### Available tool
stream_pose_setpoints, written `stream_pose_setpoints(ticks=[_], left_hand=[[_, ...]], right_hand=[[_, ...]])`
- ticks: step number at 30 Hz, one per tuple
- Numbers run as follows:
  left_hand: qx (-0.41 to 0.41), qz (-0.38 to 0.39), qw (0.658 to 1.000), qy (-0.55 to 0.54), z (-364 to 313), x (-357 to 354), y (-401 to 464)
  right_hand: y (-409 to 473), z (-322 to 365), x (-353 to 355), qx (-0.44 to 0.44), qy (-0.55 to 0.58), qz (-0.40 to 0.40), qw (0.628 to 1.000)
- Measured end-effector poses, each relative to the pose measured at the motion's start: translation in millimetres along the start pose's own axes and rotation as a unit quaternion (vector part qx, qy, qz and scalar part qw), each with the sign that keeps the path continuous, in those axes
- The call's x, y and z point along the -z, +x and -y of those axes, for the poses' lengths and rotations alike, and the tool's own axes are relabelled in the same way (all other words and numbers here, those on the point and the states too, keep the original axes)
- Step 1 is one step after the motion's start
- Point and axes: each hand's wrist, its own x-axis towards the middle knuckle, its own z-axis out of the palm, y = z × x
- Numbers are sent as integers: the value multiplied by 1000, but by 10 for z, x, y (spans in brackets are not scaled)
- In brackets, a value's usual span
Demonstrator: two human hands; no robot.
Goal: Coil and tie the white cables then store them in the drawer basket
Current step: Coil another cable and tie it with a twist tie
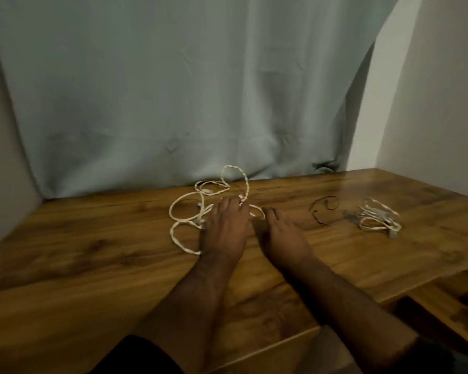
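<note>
A loose white braided cable (189,211) lies in several loops at the back middle of the wooden table (92,260). My left hand (226,230) lies on top of these loops, fingers stretched forward and touching the cable. My right hand (281,236) rests just to its right, fingers pointing forward with their tips at a loop of the same cable. A second white cable (378,217) sits bundled in a coil at the right side of the table. The frame is blurred.
A thin black tie (323,209) lies curled between my right hand and the coiled bundle. A pale blue curtain (187,90) hangs behind the table. At the lower right an open wooden drawer (443,306) sticks out from the table's front edge.
</note>
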Motion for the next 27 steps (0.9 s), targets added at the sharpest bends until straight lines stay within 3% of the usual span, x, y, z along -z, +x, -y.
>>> stream_pose_setpoints(ticks=[3,6,11,14,18,22,25,27], left_hand=[[42,43,998,-32,254,58,-104],[97,77,992,-17,456,64,-147],[166,115,977,75,456,22,-77],[161,128,975,80,409,59,-43],[49,122,991,-10,342,186,-73],[-70,140,983,-97,144,212,-113],[-25,83,975,-206,122,168,-112],[49,44,946,-318,147,140,-88]], right_hand=[[166,42,-64,27,4,54,998],[212,25,-120,-3,3,38,999],[100,16,43,-97,143,-46,984],[64,23,148,-116,310,-65,941],[19,-14,186,-93,473,-70,873],[4,12,129,-33,395,-46,917],[-55,82,178,4,358,-46,932],[-81,104,195,28,358,-38,933]])
